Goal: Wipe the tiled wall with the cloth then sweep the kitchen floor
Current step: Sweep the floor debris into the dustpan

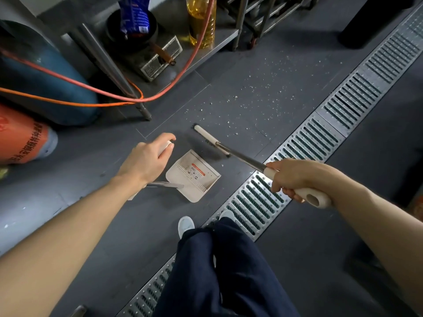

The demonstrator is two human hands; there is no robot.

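Note:
A cream dustpan (pixel 194 177) rests on the dark grey floor (pixel 229 106) in front of my feet. My left hand (pixel 146 160) is closed around the top of its upright handle. My right hand (pixel 295 177) grips the cream handle of a broom. The metal shaft runs up-left to the broom head (pixel 209 139), which touches the floor just beyond the dustpan's mouth. White crumbs (pixel 258 97) lie scattered on the floor beyond the broom. No cloth or tiled wall is in view.
A metal drain grate (pixel 320 138) runs diagonally at right. At upper left stand a steel table leg (pixel 142 108), an orange hose (pixel 109 96), a blue gas cylinder (pixel 45 88) and an orange sack (pixel 20 138). An oil bottle (pixel 201 21) sits on the low shelf.

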